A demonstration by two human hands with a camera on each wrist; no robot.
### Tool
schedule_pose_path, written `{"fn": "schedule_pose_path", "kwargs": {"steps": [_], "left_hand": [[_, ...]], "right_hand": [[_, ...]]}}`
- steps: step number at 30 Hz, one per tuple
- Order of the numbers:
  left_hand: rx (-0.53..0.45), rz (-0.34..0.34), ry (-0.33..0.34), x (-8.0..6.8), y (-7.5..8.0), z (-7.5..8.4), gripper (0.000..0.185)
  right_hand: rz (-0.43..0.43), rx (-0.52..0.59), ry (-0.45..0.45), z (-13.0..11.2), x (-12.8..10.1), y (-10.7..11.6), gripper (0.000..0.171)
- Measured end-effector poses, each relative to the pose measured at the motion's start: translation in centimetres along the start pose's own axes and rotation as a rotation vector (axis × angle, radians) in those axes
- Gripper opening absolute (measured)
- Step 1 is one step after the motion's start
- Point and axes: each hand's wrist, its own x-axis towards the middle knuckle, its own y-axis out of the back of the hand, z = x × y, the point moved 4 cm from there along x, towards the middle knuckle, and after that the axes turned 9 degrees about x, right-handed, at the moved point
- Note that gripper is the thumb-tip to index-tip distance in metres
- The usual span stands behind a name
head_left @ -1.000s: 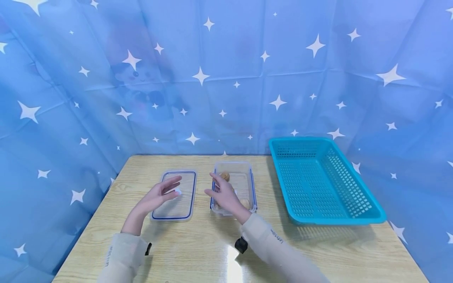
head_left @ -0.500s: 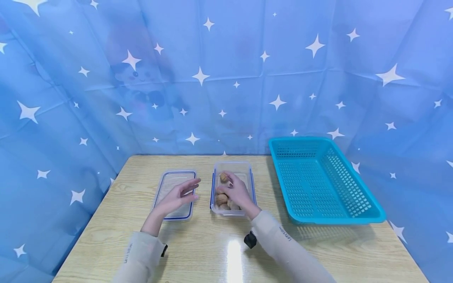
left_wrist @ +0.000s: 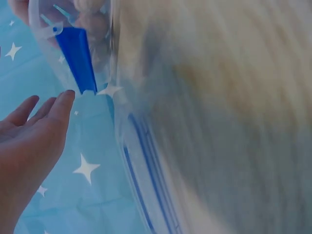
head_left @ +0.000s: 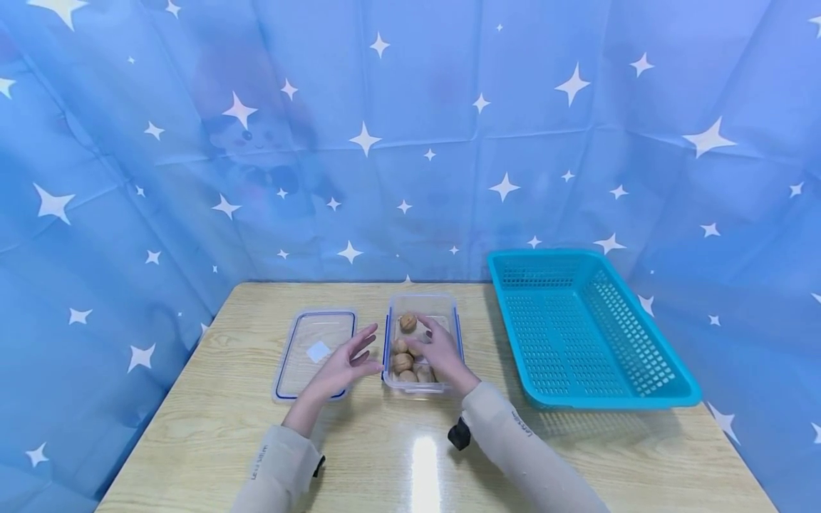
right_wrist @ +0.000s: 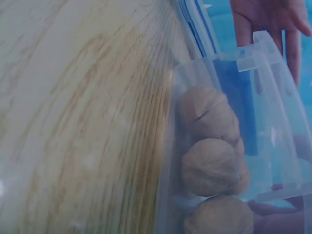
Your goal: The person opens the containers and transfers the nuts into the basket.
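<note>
Several walnuts [head_left: 403,362] lie in a clear plastic food box [head_left: 452,313] with blue side clips, most of them toward its near end. One walnut [head_left: 408,322] sits apart, farther back. My right hand [head_left: 444,356] reaches into the box over its right side, thumb and index finger spread apart beside the walnuts. Between those fingertips I see nothing held. The right wrist view shows walnuts [right_wrist: 210,166] through the box wall and part of that hand's fingers [right_wrist: 280,223]. My left hand [head_left: 343,367] hovers at the box's left side, fingers extended, holding nothing.
Left of the box lies its clear lid [head_left: 296,356] with a blue seal and a small white square [head_left: 318,351]. A turquoise perforated basket [head_left: 564,342] stands on the right of the wooden table [head_left: 378,449]. A starry blue curtain [head_left: 436,206] hangs behind.
My left hand has moved right, from over the lid to the box's side. My right hand has shifted right within the box, leaving more walnuts visible.
</note>
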Motion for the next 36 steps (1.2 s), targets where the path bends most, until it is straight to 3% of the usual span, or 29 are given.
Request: {"fn": "schedule_pose_path", "kwargs": {"steps": [3,18,26,36], "left_hand": [[-0.006,0.005,0.019,0.2,-0.6,-0.3,0.084],[0.029,-0.043,-0.022,0.4,-2.4,-0.7,0.094],[0.038,-0.038,-0.011,0.6,-2.6,-0.8,0.091],[0.115,-0.033,-0.011,0.4,-2.8,-0.8,0.100]], "right_hand": [[0.004,-0.024,-0.025,0.3,0.2,0.0,0.064],[0.005,-0.109,-0.062,1.0,0.9,0.0,0.058],[-0.003,-0.160,-0.063,1.1,1.0,-0.1,0.053],[0.004,-0.185,-0.066,1.3,1.2,-0.3,0.046]]}}
